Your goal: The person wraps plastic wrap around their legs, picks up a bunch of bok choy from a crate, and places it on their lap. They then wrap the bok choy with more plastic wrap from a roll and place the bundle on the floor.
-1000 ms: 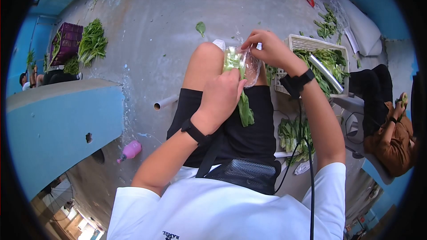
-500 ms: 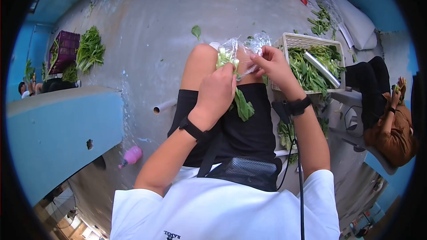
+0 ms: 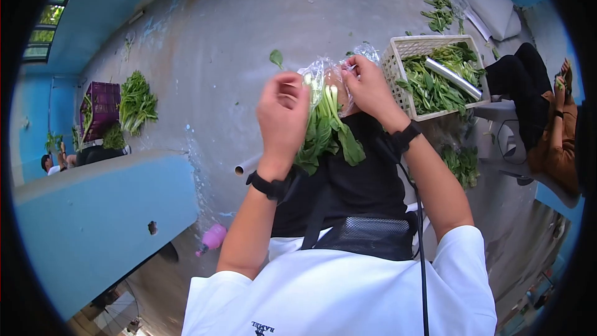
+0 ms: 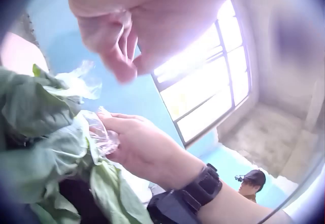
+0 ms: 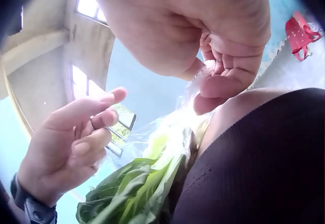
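Note:
A bunch of leafy greens (image 3: 325, 130) with pale stems lies across the person's lap, its stem end wrapped in clear plastic film (image 3: 320, 68). The right hand (image 3: 367, 85) pinches gathered film between thumb and curled fingers, just right of the stems; the right wrist view shows the film (image 5: 195, 84) bunched at the fingertips. Left of the bunch, the left hand (image 3: 285, 112) is raised off the greens. Its fingers are loosely bent with nothing visible between them, as the left hand (image 5: 71, 147) shows in the right wrist view. Thin film strands stretch toward that hand.
A white crate (image 3: 398, 74) of greens, with a film roll (image 3: 453, 78) on top, stands at the right. More greens (image 3: 460, 165) lie on the floor beside it. A low blue wall (image 3: 112, 205) and a pink bottle (image 3: 212, 238) are at the left. Another person (image 3: 553, 130) sits at right.
The left hand has let go of the bunch and lifted up and left, uncovering stems and leaves. The right hand has moved slightly up and left, still pinching film.

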A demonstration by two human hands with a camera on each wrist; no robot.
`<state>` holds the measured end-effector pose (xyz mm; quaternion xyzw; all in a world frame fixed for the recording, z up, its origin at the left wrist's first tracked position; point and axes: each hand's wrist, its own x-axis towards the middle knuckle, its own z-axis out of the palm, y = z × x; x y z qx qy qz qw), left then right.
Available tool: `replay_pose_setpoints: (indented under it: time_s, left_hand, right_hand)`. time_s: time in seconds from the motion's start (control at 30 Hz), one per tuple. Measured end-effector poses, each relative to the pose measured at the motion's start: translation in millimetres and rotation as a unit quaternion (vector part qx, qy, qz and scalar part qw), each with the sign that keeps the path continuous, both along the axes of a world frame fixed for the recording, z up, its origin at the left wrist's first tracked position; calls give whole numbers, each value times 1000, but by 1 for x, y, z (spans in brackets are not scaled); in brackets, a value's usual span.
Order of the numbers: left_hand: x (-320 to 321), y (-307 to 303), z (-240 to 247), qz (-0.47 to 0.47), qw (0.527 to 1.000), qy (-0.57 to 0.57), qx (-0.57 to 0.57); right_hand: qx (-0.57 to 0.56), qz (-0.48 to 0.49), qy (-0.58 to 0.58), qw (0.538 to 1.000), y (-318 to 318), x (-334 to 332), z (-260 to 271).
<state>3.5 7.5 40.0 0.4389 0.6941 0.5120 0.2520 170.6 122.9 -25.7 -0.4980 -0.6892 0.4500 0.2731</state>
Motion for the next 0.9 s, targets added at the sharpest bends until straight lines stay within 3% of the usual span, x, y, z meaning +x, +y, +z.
replay_pose_setpoints:
  time_s: [0.07, 0.13, 0.2, 0.33, 0.4, 0.53, 0.67, 0.73, 0.9]
  left_hand:
    - [-27, 2, -38, 15, 999, 26, -20]
    - [-34, 8, -34, 33, 998, 47, -40]
    - [-35, 10, -27, -64, 974, -9, -216]
    - [-20, 17, -31, -120, 965, 96, -211]
    - [-8, 19, -26, -120, 968, 218, -38]
    - [2, 23, -42, -75, 967, 191, -152]
    - [19, 19, -39, -64, 965, 217, -130]
    - [28, 17, -28, -68, 960, 185, -198]
    - [28, 13, -30, -70, 965, 167, -190]
  right_hand:
    - [15, -6, 4, 1000, 1, -1, -1]
    - [1, -6, 14, 1000, 0, 0, 0]
    - [7, -11, 19, 1000, 0, 1, -6]
    - [-23, -28, 66, 997, 2, 0, -12]
    - [-26, -28, 71, 997, 2, -2, -11]
    - [-27, -22, 64, 997, 3, -3, -5]
    - [-21, -26, 76, 997, 2, -7, -6]
    - [4, -32, 66, 997, 1, -9, -5]
    - [11, -22, 61, 998, 3, -11, 1]
